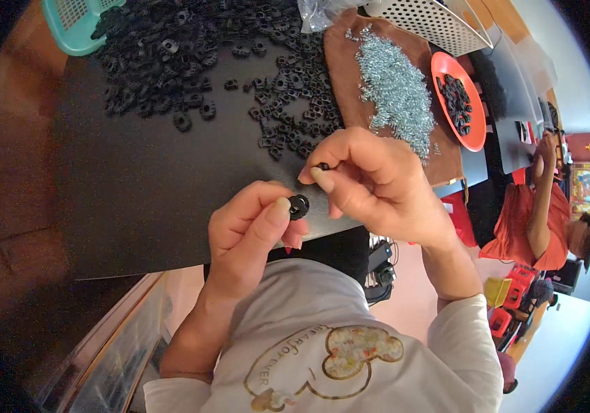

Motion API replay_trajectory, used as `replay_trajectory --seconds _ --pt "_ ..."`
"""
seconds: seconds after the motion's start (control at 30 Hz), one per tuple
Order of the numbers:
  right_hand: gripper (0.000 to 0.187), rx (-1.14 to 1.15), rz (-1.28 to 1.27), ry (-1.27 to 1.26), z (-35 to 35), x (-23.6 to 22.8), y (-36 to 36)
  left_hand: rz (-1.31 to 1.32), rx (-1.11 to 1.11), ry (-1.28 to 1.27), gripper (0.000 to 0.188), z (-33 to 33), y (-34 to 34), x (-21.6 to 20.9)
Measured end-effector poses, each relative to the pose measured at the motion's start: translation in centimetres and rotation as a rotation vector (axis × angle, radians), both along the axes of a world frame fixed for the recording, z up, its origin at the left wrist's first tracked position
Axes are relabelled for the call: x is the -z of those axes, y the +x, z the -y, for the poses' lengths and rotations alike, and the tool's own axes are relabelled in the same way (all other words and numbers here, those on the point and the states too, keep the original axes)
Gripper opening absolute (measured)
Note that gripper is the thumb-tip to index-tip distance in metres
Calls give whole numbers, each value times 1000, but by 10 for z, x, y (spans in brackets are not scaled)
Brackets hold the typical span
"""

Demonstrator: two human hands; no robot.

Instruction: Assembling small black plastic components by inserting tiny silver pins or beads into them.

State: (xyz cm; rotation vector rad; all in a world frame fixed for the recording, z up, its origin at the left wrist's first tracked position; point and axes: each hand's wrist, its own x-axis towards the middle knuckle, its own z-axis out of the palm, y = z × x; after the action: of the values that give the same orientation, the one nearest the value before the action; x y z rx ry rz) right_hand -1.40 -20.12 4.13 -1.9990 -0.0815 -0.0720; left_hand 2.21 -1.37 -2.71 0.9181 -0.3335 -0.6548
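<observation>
Between the thumb and fingers of my left hand (243,230) is a small rounded black plastic piece (299,206), which looks like a cord lock body. My right hand (384,182) pinches a smaller black plastic piece (323,166) between thumb and forefinger, just above and to the right of the other. The two pieces are apart. Both hands are over the near edge of the dark table (150,206). Beyond my right hand lie loose small black pieces with holes (295,96) and a heap of tiny silvery metal parts, apparently springs (394,86).
A large heap of black plastic pieces (164,62) covers the far left, beside a green basket (78,41). The silvery parts lie on a brown cloth (341,62). An orange-red plate (475,134) holds black pieces. A white perforated basket (432,24) stands behind. Another person (535,220) sits at right.
</observation>
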Motion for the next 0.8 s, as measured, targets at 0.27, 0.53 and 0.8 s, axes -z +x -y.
replay_trajectory --seconds 0.27,0.53,0.8 --pt "18 -19 339 -251 9 -7 -10 30 -18 -6 23 2 0 1" --pt "11 -161 -31 155 9 -17 -14 53 13 -11 24 2 0 -2" --pt "14 -199 92 141 9 -2 -8 57 37 15 23 3 0 -4"
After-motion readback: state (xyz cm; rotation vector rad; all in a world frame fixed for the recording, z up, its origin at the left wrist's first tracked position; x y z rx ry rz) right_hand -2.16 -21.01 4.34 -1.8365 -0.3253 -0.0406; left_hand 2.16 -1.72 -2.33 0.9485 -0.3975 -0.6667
